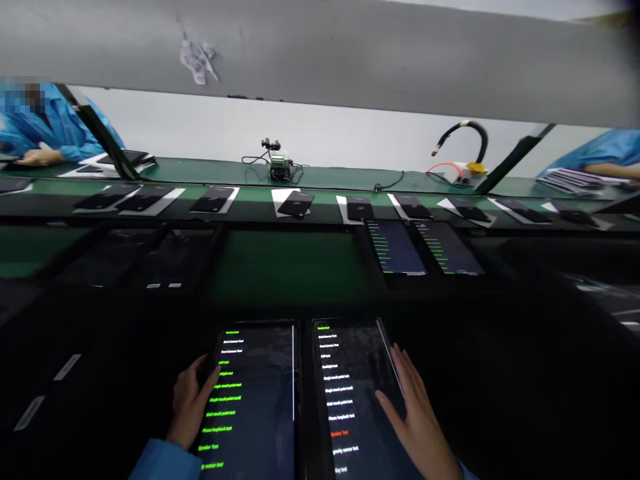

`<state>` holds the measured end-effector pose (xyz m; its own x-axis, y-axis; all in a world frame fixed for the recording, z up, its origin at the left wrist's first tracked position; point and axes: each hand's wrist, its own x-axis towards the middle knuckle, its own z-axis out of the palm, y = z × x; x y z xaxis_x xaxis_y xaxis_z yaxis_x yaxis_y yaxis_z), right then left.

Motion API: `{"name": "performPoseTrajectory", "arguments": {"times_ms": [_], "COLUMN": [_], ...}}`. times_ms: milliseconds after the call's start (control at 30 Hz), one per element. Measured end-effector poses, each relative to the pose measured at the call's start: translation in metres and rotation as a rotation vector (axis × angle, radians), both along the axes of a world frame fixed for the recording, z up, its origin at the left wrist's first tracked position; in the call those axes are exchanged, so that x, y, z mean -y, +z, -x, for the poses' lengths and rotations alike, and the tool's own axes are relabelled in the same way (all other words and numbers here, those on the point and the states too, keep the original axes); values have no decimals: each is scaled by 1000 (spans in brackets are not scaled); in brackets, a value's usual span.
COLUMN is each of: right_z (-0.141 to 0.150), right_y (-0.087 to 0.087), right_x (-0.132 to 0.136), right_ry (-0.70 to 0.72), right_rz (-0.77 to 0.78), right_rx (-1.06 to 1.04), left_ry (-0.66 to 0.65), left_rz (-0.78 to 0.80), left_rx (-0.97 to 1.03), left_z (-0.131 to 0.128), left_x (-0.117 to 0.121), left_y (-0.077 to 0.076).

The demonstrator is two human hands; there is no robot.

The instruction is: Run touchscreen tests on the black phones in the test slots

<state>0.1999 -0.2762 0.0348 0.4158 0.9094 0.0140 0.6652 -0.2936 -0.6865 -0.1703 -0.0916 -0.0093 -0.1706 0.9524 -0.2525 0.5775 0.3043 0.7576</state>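
Observation:
Two dark tablets lie side by side in front of me. The left tablet (260,393) shows a list of green test lines; the right tablet (350,393) shows white lines and one red line. My left hand (190,403) rests at the left tablet's left edge, fingers loosely curled, thumb on the screen by the green text. My right hand (415,413) lies flat and open on the right tablet's right edge, fingers stretched forward.
Two more lit tablets (423,247) sit farther back at the right. A green conveyor (320,200) carries several black devices on white sheets. A small camera gadget (277,163) and cables stand behind. Persons in blue sleeves (60,130) work at far left and right.

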Motion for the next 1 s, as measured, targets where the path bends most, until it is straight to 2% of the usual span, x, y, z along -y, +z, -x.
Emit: {"name": "performPoseTrajectory", "arguments": {"times_ms": [67, 167, 267, 533, 700, 833, 900, 1000], "right_z": [9, 20, 25, 23, 25, 19, 14, 9], "right_y": [9, 19, 23, 22, 18, 22, 25, 26], "right_x": [-1, -4, -7, -8, -10, -2, 6, 19], "right_ry": [118, 283, 354, 327, 344, 266, 253, 262], "right_rz": [15, 68, 72, 55, 57, 54, 61, 82], "right_rx": [160, 284, 357, 442, 427, 435, 439, 446], "left_ry": [23, 37, 38, 36, 18, -15, -76, -169], "left_rz": [47, 91, 99, 64, 29, 25, 23, 14], "left_rx": [-10, -15, -20, -22, -20, -5, 21, 89], "left_z": [1, 3, 4, 5, 13, 23, 26, 26], "left_x": [-5, -12, -13, -6, -12, -7, 6, 35], "left_y": [0, 1, 2, -1, -17, -28, -24, -8]}}
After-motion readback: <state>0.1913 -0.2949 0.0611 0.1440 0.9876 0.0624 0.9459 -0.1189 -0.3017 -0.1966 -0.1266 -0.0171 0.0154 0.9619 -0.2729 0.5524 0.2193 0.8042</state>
